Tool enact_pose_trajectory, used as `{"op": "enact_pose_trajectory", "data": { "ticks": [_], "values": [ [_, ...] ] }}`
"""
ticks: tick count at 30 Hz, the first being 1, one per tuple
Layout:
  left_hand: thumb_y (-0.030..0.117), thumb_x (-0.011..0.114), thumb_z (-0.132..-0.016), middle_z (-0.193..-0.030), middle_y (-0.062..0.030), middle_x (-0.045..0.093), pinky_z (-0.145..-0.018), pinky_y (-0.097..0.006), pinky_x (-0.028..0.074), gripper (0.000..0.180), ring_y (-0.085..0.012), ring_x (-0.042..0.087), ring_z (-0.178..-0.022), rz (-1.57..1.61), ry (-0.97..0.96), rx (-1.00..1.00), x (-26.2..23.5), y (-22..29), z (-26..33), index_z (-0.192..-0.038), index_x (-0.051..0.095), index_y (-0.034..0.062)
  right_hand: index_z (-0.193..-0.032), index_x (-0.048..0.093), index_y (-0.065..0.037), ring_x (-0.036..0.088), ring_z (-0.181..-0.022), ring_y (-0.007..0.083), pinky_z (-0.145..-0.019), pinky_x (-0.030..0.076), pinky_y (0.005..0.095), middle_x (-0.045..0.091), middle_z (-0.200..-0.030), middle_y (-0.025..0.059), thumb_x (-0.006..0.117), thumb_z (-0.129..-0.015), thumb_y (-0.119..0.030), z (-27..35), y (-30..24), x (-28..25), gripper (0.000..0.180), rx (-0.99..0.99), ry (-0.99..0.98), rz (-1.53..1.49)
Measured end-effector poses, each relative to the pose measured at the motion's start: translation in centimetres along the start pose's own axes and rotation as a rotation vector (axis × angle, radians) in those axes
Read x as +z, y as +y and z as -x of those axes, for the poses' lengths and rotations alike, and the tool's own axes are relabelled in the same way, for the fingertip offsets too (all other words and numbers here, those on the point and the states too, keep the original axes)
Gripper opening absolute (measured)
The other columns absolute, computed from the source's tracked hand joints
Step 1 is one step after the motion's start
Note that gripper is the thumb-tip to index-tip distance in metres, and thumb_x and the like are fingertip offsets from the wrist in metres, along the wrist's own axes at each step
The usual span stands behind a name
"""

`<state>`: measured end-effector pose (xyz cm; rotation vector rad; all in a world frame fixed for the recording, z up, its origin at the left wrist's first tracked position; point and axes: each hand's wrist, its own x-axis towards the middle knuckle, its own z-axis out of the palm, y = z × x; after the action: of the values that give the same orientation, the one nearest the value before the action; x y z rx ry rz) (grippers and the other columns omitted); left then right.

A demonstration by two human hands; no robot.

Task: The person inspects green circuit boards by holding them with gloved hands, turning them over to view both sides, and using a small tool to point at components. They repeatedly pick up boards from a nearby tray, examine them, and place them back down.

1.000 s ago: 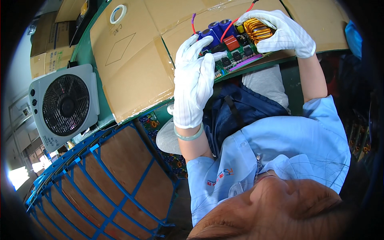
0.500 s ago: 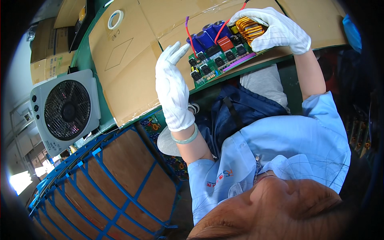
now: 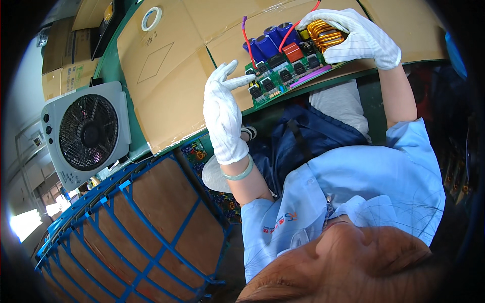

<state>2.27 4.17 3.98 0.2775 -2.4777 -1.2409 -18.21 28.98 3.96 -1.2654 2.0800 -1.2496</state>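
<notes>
Gloves hide both hands. Right hand (image 3: 353,35) covers the far end of the green circuit board (image 3: 288,70), its grip pressed around the copper coil (image 3: 323,33); the fingertips underneath cannot be seen. Left hand (image 3: 222,111) has a spread, empty grip, one finger touching the board's near corner. Board lies on cardboard (image 3: 172,76) at the desk (image 3: 113,55) edge. Left of the board stands a white fan (image 3: 86,134); beyond it, a tape roll (image 3: 150,18).
</notes>
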Motion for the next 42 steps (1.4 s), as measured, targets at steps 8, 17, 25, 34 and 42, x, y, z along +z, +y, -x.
{"op": "enact_pose_trajectory", "data": {
  "ticks": [8,17,25,34,42],
  "values": [
    [0.041,0.023,-0.109,-0.120,-0.0156,0.068,-0.114,-0.043,0.030,0.061,-0.0293,0.046,-0.133,0.131,0.074,-0.103,-0.2,-0.5,1.0,-0.115,0.065,-0.0019,-0.123,0.061,-0.003,0.065,-0.104,0.0218,-0.099,0.049,0.0327,0.068,-0.113,0.0132,0.079,-0.072,-0.018,0.5,-0.9,0.7,0.057,0.030,0.009,0.020],
    [0.041,0.023,-0.109,-0.123,-0.0172,0.065,-0.112,-0.043,0.034,0.065,-0.0308,0.052,-0.126,0.058,0.112,-0.093,-0.4,-1.3,1.8,-0.107,0.071,-0.0026,-0.120,0.066,-0.009,0.071,-0.093,0.0254,-0.085,0.055,0.0317,0.071,-0.106,0.0114,0.085,-0.073,-0.028,2.8,0.4,4.9,0.054,-0.139,0.534,0.179],
    [0.026,0.046,-0.105,-0.105,-0.0122,0.071,-0.087,-0.034,0.050,0.036,-0.0218,0.066,-0.099,0.171,0.089,-0.262,1.5,-1.1,3.0,-0.104,0.071,0.0007,-0.121,0.068,-0.010,0.070,-0.086,0.0280,-0.077,0.056,0.0344,0.071,-0.100,0.0135,0.084,-0.074,-0.026,3.4,0.0,6.9,0.053,-0.162,0.426,0.330],
    [0.006,0.082,-0.072,-0.110,-0.0151,0.069,-0.083,-0.039,0.050,0.053,-0.0312,0.066,-0.097,-0.185,0.072,0.311,9.5,1.6,1.8,-0.121,0.062,0.0032,-0.105,0.073,0.000,0.060,-0.072,0.0047,-0.067,0.048,0.0202,0.074,-0.092,0.0042,0.062,-0.097,-0.010,4.8,5.9,4.4,0.017,-0.015,1.182,0.125],
    [0.014,0.083,-0.069,-0.119,-0.0164,0.064,-0.086,-0.042,0.048,0.066,-0.0327,0.061,-0.103,-0.386,-0.020,0.179,12.7,3.4,-0.9,-0.128,0.056,0.0044,-0.109,0.073,-0.002,0.061,-0.078,0.0054,-0.072,0.046,0.0188,0.072,-0.089,0.0029,0.062,-0.097,-0.015,5.0,6.6,3.7,0.020,0.256,1.164,-0.129]
  ]
}}
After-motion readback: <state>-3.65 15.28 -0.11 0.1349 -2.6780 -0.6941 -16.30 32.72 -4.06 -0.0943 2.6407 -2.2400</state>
